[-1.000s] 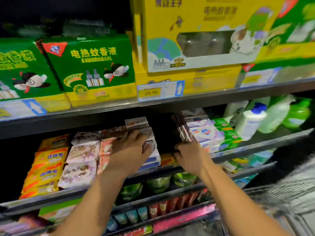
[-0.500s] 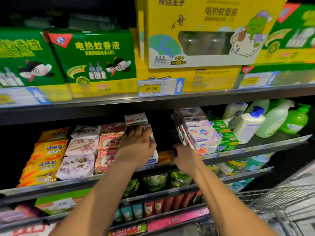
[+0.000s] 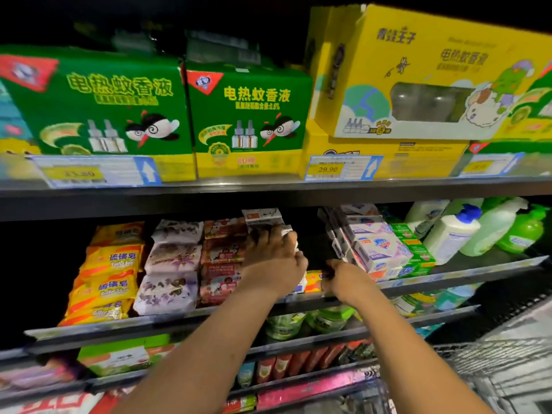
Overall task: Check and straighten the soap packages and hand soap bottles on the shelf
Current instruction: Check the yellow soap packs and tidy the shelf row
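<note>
Since a second ago the right hand (image 3: 348, 280) has dropped from the leaning soap boxes (image 3: 380, 248) to the front lip of the middle shelf (image 3: 463, 271), while the left hand (image 3: 273, 265) stays on the white soap boxes (image 3: 263, 216), its fingers curled over their front. The right hand's fingers are bent at a small yellow pack (image 3: 313, 278) on the lip; whether they pinch it cannot be told. Left of the white boxes, the shelf carries red packs (image 3: 221, 261), flowered packs (image 3: 170, 270) and yellow sulfur soap (image 3: 110, 273) in stacks reaching nearly to the front edge. The leaning boxes tilt leftward against green soap boxes (image 3: 413, 249). Farther right, hand soap bottles stand together: a white bottle (image 3: 451, 237) tilted and a green bottle (image 3: 521, 231). A dark gap between the white boxes and the leaning stack is the only open room. The upper shelf (image 3: 268, 192) hangs close over the tallest stack and bears green cartons (image 3: 248, 121), a yellow carton (image 3: 418, 79) and a price tag (image 3: 340, 168). A wire cart (image 3: 493, 369) fills the lower right.
</note>
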`<move>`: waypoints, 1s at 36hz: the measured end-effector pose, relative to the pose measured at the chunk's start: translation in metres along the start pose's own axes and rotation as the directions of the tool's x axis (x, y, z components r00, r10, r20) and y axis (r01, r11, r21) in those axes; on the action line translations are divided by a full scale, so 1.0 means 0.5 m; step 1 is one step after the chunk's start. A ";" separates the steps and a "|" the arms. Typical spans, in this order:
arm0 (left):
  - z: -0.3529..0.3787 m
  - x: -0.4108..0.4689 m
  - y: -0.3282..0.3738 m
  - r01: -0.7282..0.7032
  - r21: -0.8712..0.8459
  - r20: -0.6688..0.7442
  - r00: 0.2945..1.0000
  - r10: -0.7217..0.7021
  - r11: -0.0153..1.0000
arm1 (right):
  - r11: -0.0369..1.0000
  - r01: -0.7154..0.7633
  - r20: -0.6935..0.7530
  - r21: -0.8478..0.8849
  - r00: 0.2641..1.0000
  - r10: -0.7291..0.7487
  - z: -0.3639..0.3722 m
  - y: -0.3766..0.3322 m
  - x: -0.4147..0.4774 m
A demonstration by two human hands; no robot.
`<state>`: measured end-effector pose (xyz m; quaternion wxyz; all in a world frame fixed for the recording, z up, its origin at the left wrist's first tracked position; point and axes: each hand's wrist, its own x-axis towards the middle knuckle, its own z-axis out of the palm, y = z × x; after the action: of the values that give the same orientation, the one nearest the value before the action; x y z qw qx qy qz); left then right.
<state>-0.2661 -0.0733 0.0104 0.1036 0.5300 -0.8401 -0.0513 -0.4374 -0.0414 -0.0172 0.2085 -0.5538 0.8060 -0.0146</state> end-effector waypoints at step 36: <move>0.000 0.025 -0.034 -0.102 -0.120 0.056 0.992 0.110 0.987 | 0.427 0.399 -0.504 0.812 0.848 0.165 -0.011 0.019 -0.169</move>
<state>-0.2561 -0.0921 0.0087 0.1108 0.4758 -0.8654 -0.1113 -0.4226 0.0369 0.0124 0.2456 -0.3883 0.6534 -0.6016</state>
